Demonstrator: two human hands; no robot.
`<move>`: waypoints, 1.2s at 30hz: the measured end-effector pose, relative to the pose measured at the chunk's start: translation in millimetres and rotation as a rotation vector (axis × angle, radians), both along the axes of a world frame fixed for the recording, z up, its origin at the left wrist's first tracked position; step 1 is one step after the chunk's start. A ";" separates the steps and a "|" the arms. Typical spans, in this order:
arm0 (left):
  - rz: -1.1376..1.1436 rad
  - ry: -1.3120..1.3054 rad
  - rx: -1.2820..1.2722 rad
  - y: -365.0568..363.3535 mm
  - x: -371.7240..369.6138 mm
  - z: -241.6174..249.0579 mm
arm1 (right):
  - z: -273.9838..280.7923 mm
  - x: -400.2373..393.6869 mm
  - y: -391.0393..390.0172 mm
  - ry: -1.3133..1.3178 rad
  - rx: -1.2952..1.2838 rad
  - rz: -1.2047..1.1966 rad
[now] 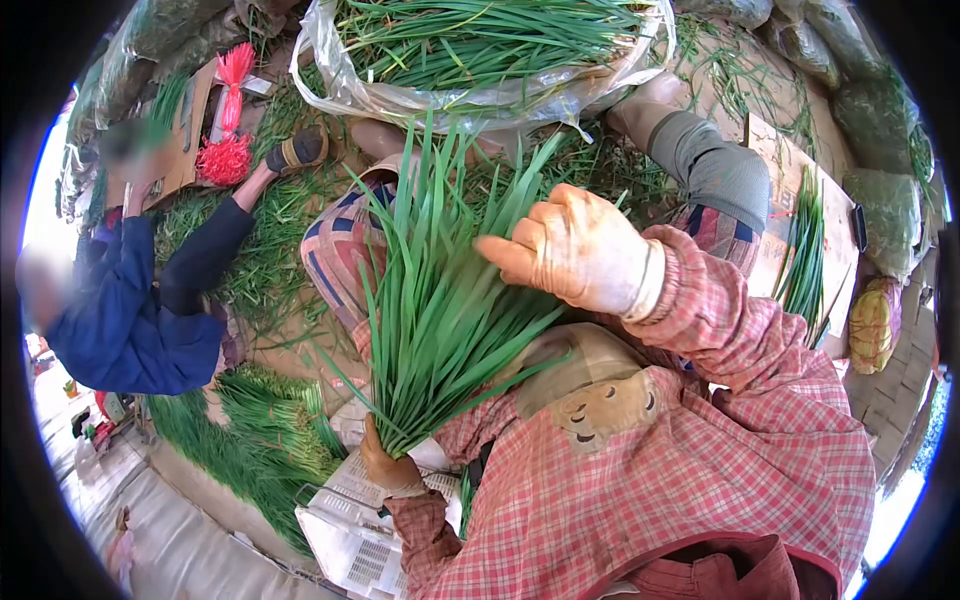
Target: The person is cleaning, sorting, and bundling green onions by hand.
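Observation:
My left hand (388, 468) is closed around the base of a bunch of garlic chives (430, 310), whose long flat green leaves fan upward and away from me. Over the right side of the leaves is my right hand (580, 250), in a pale glove. Its fingers are curled, with the forefinger's tip against or just above the leaves. Whatever those fingers pinch is hidden beneath them. Beyond my knees, a clear plastic bag (440, 102) holds a heap of loose chives (490, 40).
A co-worker in blue (140, 310) sits at the left. Red plastic ties (228, 120) lie on cardboard. Sorted chives (250, 430) lie at lower left, beside a newspaper-covered box (350, 530). More chives (805, 250) rest on cardboard at right, near filled plastic bags (885, 200).

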State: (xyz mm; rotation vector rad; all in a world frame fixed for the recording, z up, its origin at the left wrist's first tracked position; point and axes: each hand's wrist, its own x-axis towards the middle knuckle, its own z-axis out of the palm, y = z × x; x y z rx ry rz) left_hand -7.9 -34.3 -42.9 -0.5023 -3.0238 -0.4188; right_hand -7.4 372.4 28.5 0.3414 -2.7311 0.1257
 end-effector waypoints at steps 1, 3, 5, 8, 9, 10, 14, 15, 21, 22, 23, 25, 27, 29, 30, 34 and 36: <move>0.010 -0.001 -0.010 0.1 0.6 1.2 | -5.0 -0.7 3.0 -0.085 -0.081 0.047; 0.020 -0.016 -0.016 0.7 2.5 3.1 | -12.0 -0.6 10.9 -0.262 -0.245 0.150; 0.027 -0.037 -0.022 -0.5 2.2 5.9 | -53.5 6.2 17.2 0.125 -0.709 0.191; 0.036 -0.052 -0.113 -2.8 -2.2 17.1 | -35.4 14.3 57.1 0.040 -1.735 -0.448; 0.044 -0.055 -0.148 5.1 -7.7 30.7 | -43.7 24.3 78.6 0.031 -1.687 -0.412; 0.027 -0.008 -0.217 6.9 -16.0 43.9 | -36.5 31.6 88.2 -0.051 -1.663 -0.440; -0.074 0.256 -0.614 26.3 -65.4 127.6 | -55.2 50.5 99.2 -0.206 -1.443 -0.388; -0.111 0.400 -0.701 35.5 -79.9 154.2 | -54.4 53.6 96.6 -0.228 -1.482 -0.385; -0.246 1.027 -0.708 81.1 -157.9 263.7 | -76.4 61.7 82.3 -0.107 -1.594 -0.344; -0.312 1.012 -0.847 86.8 -175.4 260.9 | -82.1 64.3 79.2 -0.123 -1.591 -0.359; -0.376 0.990 -0.986 96.0 -190.7 261.7 | -86.9 67.7 78.0 -0.141 -1.586 -0.378; -0.255 1.229 -1.131 120.6 -211.3 288.0 | -80.2 71.1 78.2 -0.111 -1.646 -0.339; -0.288 1.310 -0.962 127.3 -227.4 312.5 | -61.2 79.2 83.2 -0.043 -1.619 -0.371; -0.302 1.336 -0.980 133.2 -231.2 329.3 | -56.3 89.0 92.3 0.023 -1.607 -0.364; -0.307 1.358 -0.990 136.8 -231.1 337.1 | -60.2 93.6 96.2 0.039 -1.580 -0.391; -0.246 1.275 -0.946 148.0 -225.3 358.0 | -82.9 104.3 98.0 0.065 -1.732 -0.338; -0.239 1.271 -0.921 151.2 -225.4 368.5 | -82.7 106.3 93.9 0.035 -1.718 -0.338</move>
